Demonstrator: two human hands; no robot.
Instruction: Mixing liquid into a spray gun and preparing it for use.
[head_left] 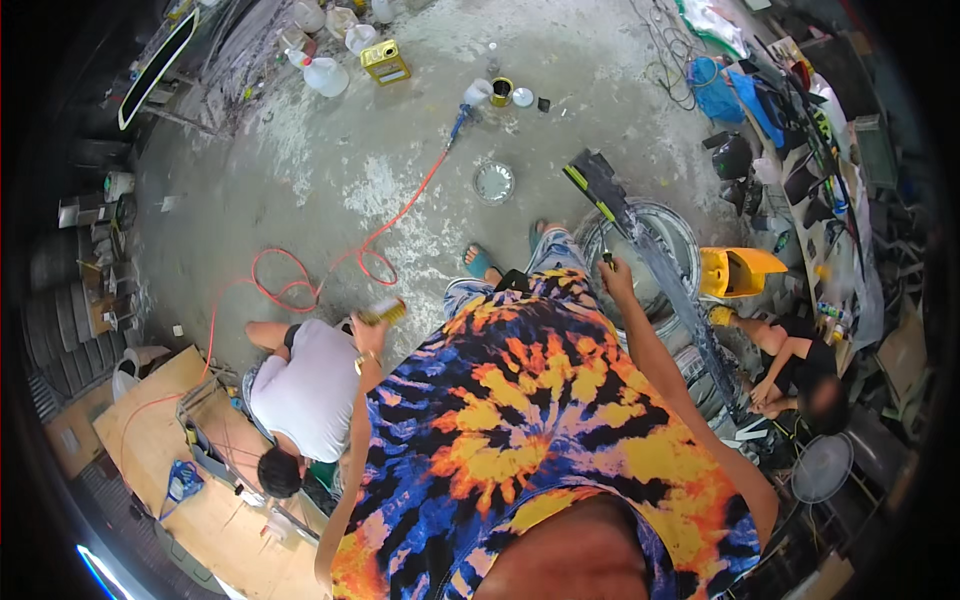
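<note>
My left hand (367, 332) is closed round a small yellow-gold can (386, 312), held tilted out to my left and slightly blurred. My right hand (617, 280) is wrapped round a small tool with a dark handle (607, 259); its kind does not show. Beside that hand, a long dark car trim panel (668, 275) with a bright yellow-green edge strip (598, 195) lies slanting across a stack of pale rings (690, 240). The right hand looks close to the panel, but I cannot tell whether it touches.
A red air hose (410, 208) runs to a spray gun (463, 115) beside an open can (502, 92). A clear dish (494, 183) sits ahead of my feet. One person (318, 385) crouches at left, another (785, 365) sits at right near a yellow plastic part (738, 270).
</note>
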